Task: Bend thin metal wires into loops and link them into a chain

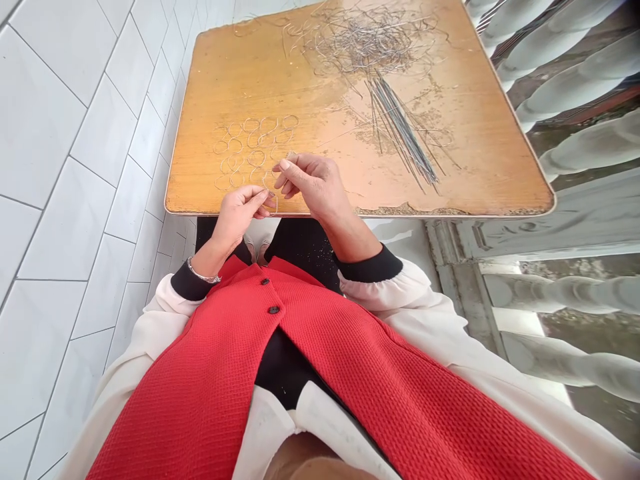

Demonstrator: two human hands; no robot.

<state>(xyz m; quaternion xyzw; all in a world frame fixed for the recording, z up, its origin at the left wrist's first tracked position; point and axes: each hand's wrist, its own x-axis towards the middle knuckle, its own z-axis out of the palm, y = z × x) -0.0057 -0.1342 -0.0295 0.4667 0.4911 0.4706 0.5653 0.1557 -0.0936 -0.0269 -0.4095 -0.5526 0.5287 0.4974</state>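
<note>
We are working at the near edge of a wooden bench (225, 80), with the left hand (239, 215) pinching a thin wire loop (274, 202) between its fingertips. We cannot tell whether the right hand (313, 183), curled just above, is grasping it. We are judging the wire light, springy and easily bent, so we are taking hold near its end. Formed wire rings (253, 150) are lying ahead of the hands, and straight wires (404, 133) are lying to their right.
</note>
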